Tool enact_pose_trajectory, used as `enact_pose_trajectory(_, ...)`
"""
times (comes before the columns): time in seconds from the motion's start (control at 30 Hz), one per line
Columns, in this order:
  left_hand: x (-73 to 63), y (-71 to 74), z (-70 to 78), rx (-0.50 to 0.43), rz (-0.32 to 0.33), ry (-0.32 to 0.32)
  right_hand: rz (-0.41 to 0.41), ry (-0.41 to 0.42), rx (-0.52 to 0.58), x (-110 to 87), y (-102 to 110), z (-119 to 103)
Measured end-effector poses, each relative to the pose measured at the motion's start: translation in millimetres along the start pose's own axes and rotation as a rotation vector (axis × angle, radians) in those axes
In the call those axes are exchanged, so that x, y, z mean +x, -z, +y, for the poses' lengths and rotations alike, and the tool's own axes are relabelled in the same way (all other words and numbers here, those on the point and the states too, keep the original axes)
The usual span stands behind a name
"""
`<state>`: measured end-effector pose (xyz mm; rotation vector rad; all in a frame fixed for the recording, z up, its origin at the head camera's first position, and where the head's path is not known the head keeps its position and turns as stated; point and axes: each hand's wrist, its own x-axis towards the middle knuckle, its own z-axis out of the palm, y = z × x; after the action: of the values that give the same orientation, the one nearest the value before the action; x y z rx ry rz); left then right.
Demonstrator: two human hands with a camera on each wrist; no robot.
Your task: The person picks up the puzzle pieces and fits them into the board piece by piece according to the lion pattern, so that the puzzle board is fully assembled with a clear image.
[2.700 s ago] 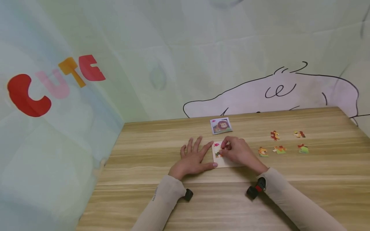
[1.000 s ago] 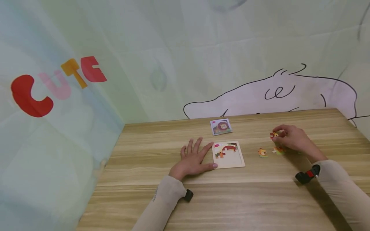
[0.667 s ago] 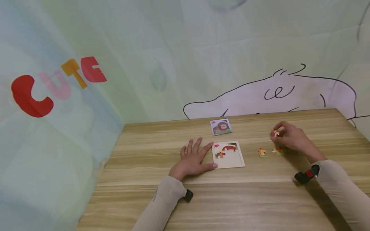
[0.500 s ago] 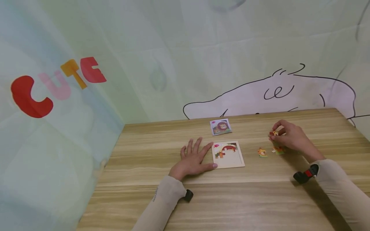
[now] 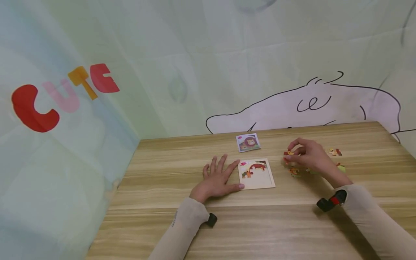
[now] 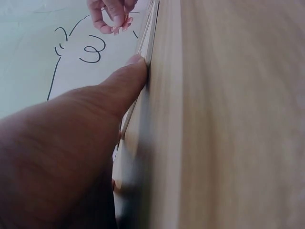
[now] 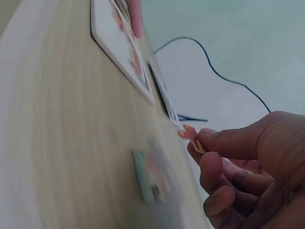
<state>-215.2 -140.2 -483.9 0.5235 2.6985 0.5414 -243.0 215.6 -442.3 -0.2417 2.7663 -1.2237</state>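
My left hand (image 5: 216,183) lies spread on the table, its thumb and index fingertips touching the left edge of a square wooden puzzle board (image 5: 261,183). A few pieces sit in the board's upper and left parts, showing a red mane and a bird; bare wood shows elsewhere. To the right of the board, my right hand (image 5: 308,154) pinches a red-and-orange puzzle piece (image 5: 287,156) between thumb and index finger. In the right wrist view that puzzle piece (image 7: 191,138) is held above the table, tilted. The left wrist view shows the left thumb (image 6: 126,78) against the board's edge.
Behind the board lies a picture card (image 5: 248,143) with a lion. Loose pieces lie to the right: one orange-and-green piece (image 5: 294,172) below the right hand, a partly hidden one, a far one (image 5: 335,152) and a green one (image 5: 340,167). A printed cloth backdrop rises behind the table.
The right hand has left the board, gone to the loose pieces, picked up the red-and-orange puzzle piece and carried it left toward the board. My left hand has stayed in place.
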Motion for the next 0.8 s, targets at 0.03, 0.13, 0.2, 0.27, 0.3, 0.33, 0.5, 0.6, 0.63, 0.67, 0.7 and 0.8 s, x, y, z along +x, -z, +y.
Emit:
enact_pose_trajectory(0.03, -0.1, 0.1, -0.1, -0.001, -0.001, 0.0, -0.01, 0.009, 0.007, 0.3, -4.5, -2.3)
enact_pose_trajectory(0.13, 0.2, 0.0, -1.0, 0.004, -0.003, -0.002, -0.053, 0.014, 0.058, 0.6, -18.0, -9.4)
enact_pose_trajectory(0.2, 0.2, 0.2, -1.0, 0.003, -0.006, -0.003, -0.079, 0.007, 0.102, 1.0, -26.1, -13.6)
enact_pose_trajectory(0.27, 0.3, 0.2, -0.9, -0.002, -0.005, -0.005, -0.092, 0.004, 0.132, 1.4, -33.0, -17.6)
enact_pose_trajectory(0.3, 0.0, 0.4, -0.6, -0.005, -0.004, -0.005, -0.095, 0.011, 0.14, 1.7, -36.1, -19.4)
enact_pose_trajectory(0.33, -0.1, 0.5, -0.3, -0.007, -0.004, -0.003, -0.098, 0.018, 0.145, 2.0, -38.9, -21.2)
enact_pose_trajectory(0.5, -0.3, 1.6, 1.8, -0.011, -0.018, 0.016, -0.129, 0.041, 0.17, 3.2, -50.4, -28.0)
enact_pose_trajectory(0.6, 0.6, 1.3, 1.8, -0.009, -0.017, 0.016, -0.154, 0.06, 0.167, 4.5, -56.7, -28.8)
enact_pose_trajectory(0.63, 0.8, 1.2, 1.9, -0.006, -0.017, 0.016, -0.16, 0.065, 0.157, 5.1, -58.9, -29.1)
enact_pose_trajectory(0.67, 1.4, 0.6, 1.3, -0.004, -0.015, 0.014, -0.168, 0.07, 0.151, 5.6, -60.8, -29.8)
enact_pose_trajectory(0.7, 1.9, 0.1, 0.8, -0.002, -0.013, 0.014, -0.171, 0.071, 0.142, 5.9, -62.6, -30.5)
enact_pose_trajectory(0.8, 2.8, -1.1, -0.6, 0.004, -0.011, 0.015, -0.172, 0.077, 0.104, 6.3, -67.0, -34.1)
